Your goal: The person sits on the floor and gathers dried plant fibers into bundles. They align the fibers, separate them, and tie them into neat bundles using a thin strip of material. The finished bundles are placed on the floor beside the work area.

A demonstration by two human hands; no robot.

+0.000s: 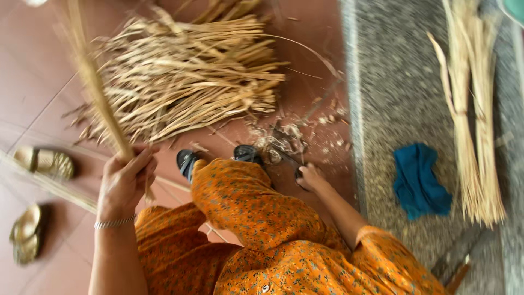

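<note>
The left hand (124, 180) grips a dry stalk (95, 87) tight, just beside the straw pile (185, 76). The right hand (310, 177) is curled on scissors (286, 158) below the pile.

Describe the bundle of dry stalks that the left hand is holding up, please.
The bundle of dry stalks is a thin, straw-coloured sheaf of long dried plant stems, blurred in the head view. It stands nearly upright, leaning slightly, and runs out of the top of the picture. The left hand grips it near its lower end, and a few stems poke out below the fingers. Behind it lies a larger pile of similar stalks.
</note>
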